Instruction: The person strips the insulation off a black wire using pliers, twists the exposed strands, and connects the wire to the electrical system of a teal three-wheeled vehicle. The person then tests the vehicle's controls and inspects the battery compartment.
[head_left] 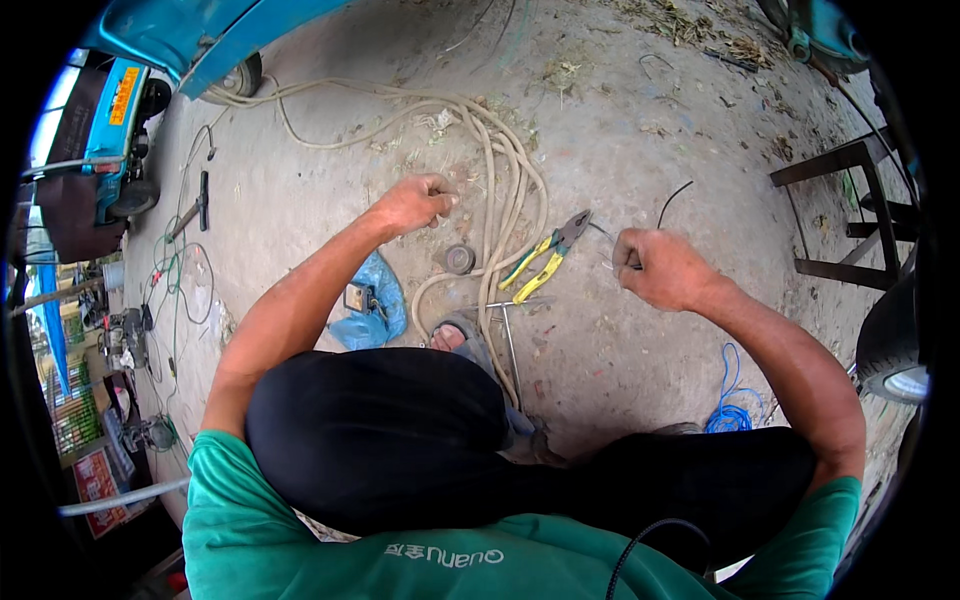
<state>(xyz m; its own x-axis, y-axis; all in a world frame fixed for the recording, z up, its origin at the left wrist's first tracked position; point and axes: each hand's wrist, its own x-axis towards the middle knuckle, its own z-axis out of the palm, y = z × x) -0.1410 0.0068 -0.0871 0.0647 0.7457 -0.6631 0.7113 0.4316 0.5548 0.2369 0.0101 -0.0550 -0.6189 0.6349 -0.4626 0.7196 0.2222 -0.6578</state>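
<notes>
My left hand [415,206] hovers over the concrete, left of the loops of beige hose [490,170]. Its fingers are curled together; anything between the fingertips is too small to make out. On the right, my right hand [662,270] is closed around a thin black wire [671,203], one end of which curves up above the knuckles. Between the hands lie pliers [545,265] with yellow-green handles, jaws toward the upper right. A dark roll of tape [459,260] rests beside the hose. A metal T-handle wrench [509,345] lies near my foot.
A blue plastic bag [388,295] with a small boxy device [360,298] sits left of my foot. Farther left are a hammer [200,207] and tangled cords. Blue cord [730,415], a metal frame [870,205] and a tyre [885,350] stand right. A blue vehicle [215,45] is upper left.
</notes>
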